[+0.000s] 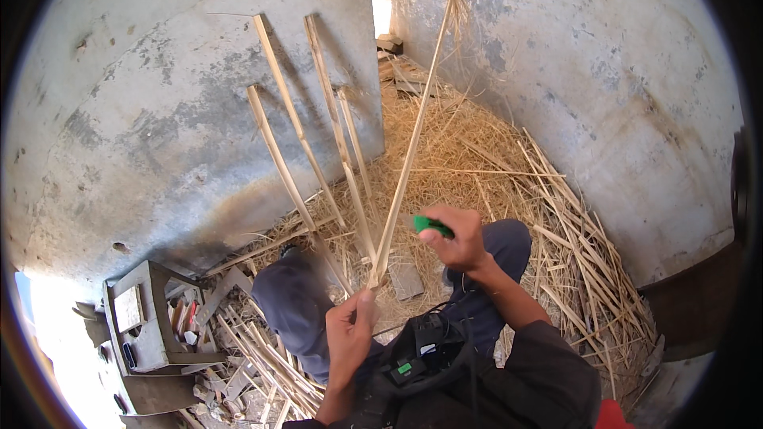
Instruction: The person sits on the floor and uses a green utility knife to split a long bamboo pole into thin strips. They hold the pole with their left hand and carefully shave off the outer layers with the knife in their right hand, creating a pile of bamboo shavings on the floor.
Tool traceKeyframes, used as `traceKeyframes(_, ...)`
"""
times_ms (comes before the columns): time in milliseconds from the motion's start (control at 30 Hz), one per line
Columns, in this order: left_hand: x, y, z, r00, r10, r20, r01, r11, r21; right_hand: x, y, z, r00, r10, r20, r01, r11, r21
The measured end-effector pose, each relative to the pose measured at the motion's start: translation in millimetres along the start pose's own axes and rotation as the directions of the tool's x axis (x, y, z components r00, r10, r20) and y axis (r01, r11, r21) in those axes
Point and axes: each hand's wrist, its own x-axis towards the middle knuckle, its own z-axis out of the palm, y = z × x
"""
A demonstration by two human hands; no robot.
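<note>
A long pale strip of split bamboo or wood (411, 143) slants up and away in front of me, with a tuft of curled shavings (457, 4) at its far end. My left hand (350, 330) is closed on the strip's near end, thumb laid along it. In my right hand (457, 240) is a green-handled knife (433, 227), gripped beside the strip. Its blade is thin and faint against the straw-coloured background, so I cannot tell whether it touches the strip. Several thicker split poles (290, 119) lean against the left wall, their lower ends near my left knee.
Curly shavings (453, 143) cover the floor ahead. Piles of split strips lie at the right (584, 262) and lower left (266, 361). A worn box-like stand (151, 342) holds odds and ends at the left. Walls (588, 71) rise close on both sides. A flat block (406, 278) lies between my legs.
</note>
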Motion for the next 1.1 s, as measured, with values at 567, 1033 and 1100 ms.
traceKeyframes(567, 1.0, 17.4, 13.2, 0.976, 0.195, -0.101, -0.175, 0.968, 0.180, 0.0, -35.2, 0.8, 0.978, -0.164, 0.129, 0.191, 0.953, -0.236)
traceKeyframes(1033, -0.6, 13.7, 13.1, 0.971, 0.204, -0.123, -0.175, 0.960, 0.218, 1.0, -26.9, 3.4, 0.976, -0.184, 0.114, 0.211, 0.928, -0.309)
traceKeyframes(1100, -0.5, 13.1, 12.8, 0.972, 0.203, -0.120, -0.174, 0.961, 0.216, 1.0, -26.4, 2.8, 0.977, -0.181, 0.116, 0.208, 0.927, -0.312)
